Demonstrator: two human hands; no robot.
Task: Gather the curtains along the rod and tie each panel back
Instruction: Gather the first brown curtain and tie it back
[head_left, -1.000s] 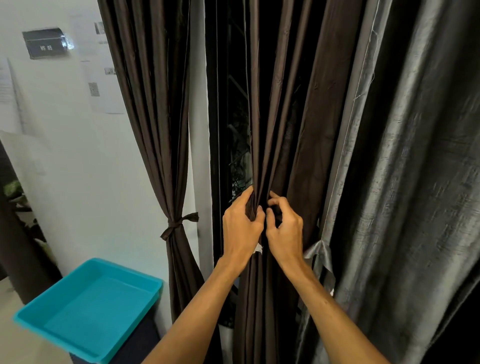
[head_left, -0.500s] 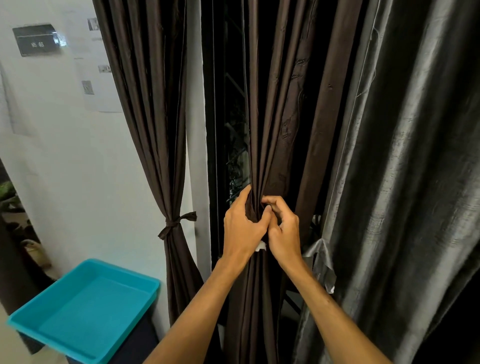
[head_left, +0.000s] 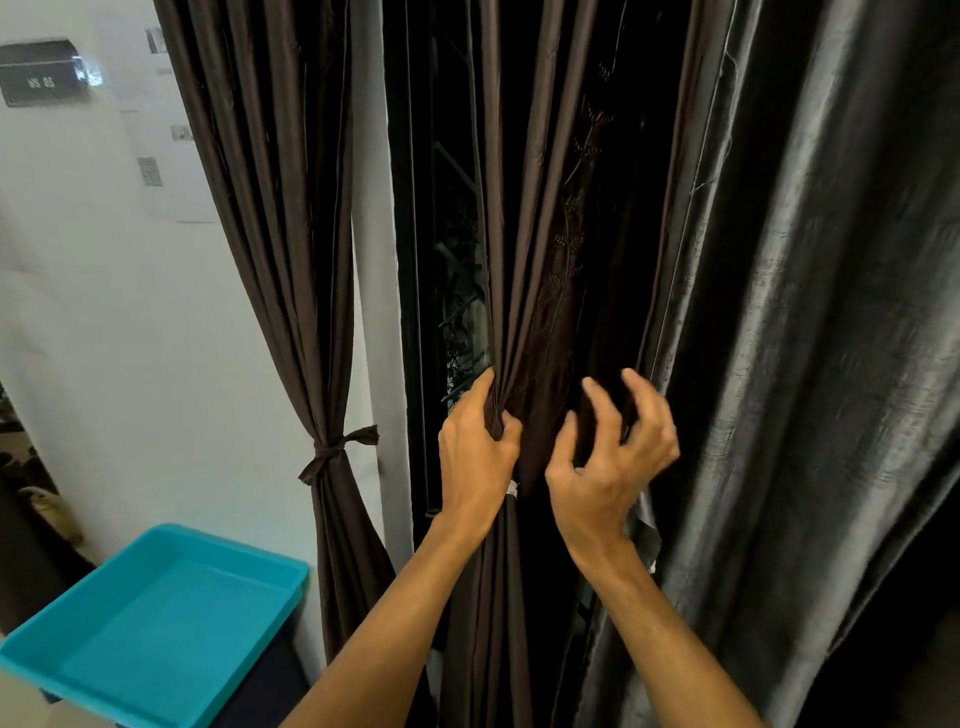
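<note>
Fisted left hand (head_left: 475, 457) on curtain (head_left: 540, 260)

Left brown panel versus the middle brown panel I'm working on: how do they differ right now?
Tie: the left brown panel is cinched by a knotted fabric tie; the middle brown panel shows no tie, only the left grip clutching its folds. Pattern: leafy embroidery shows on the middle brown panel, none visible on the left brown panel. Both are dark brown and gathered.
</note>
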